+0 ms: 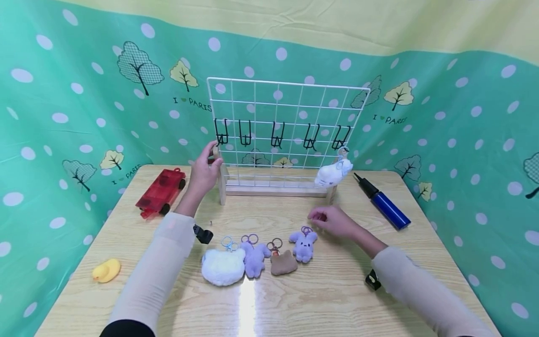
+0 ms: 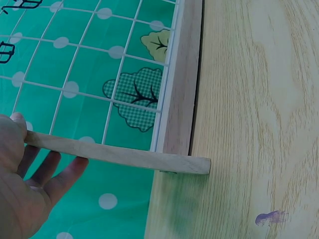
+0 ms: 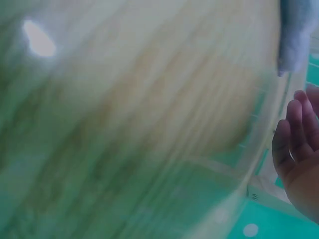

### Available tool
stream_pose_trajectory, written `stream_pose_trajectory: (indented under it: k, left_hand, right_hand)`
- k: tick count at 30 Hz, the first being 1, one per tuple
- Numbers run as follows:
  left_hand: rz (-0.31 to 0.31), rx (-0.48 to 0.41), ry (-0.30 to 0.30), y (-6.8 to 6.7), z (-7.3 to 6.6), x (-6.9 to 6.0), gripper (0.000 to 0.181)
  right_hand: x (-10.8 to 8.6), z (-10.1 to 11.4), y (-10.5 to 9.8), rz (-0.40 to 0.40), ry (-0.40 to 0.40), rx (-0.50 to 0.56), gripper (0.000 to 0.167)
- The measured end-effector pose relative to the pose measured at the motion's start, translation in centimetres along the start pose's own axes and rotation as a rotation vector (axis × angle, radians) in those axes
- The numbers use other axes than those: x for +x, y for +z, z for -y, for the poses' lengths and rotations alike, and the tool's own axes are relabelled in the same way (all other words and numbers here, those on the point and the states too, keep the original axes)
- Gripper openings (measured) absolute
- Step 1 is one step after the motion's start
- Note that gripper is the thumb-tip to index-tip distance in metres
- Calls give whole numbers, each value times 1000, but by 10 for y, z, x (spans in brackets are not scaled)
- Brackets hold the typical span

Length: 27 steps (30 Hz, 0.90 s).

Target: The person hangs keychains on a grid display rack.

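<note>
Left fingers (image 2: pixel 67 178) pinch a pale wooden post (image 2: pixel 124 157); right fingers (image 3: pixel 296 124) curl loosely near a purple plush keyring (image 1: pixel 303 248), brown plush (image 1: pixel 284 264) alongside.

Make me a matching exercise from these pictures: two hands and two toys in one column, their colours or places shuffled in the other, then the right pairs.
Column one
1. the left hand
2. the toy duck
3. the right hand
4. the toy car

Column two
A. red
B. near a purple plush keychain
C. gripping a wooden upright
D. yellow

Right pairs: 1-C, 2-D, 3-B, 4-A
</note>
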State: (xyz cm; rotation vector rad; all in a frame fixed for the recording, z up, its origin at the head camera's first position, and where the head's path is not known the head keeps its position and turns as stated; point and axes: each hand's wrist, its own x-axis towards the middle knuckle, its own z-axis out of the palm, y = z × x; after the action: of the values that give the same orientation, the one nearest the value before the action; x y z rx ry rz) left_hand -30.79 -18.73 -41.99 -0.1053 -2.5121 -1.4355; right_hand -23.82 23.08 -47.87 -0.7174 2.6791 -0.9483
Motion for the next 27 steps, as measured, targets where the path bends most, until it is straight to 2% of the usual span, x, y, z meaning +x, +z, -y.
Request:
stream_pose_trajectory:
  k: [7,16,27]
  left_hand:
    - [12,0,-11,0,-2,-1,59]
    - [9,2,-11,0,-2,0,59]
    - [4,5,-4,-1,-1,-1,59]
  right_hand:
    - [1,-5,6,115,-42,-76,15]
    - [1,2,2,211,-47,-58,24]
    - [2,1,2,213,-79,-57,21]
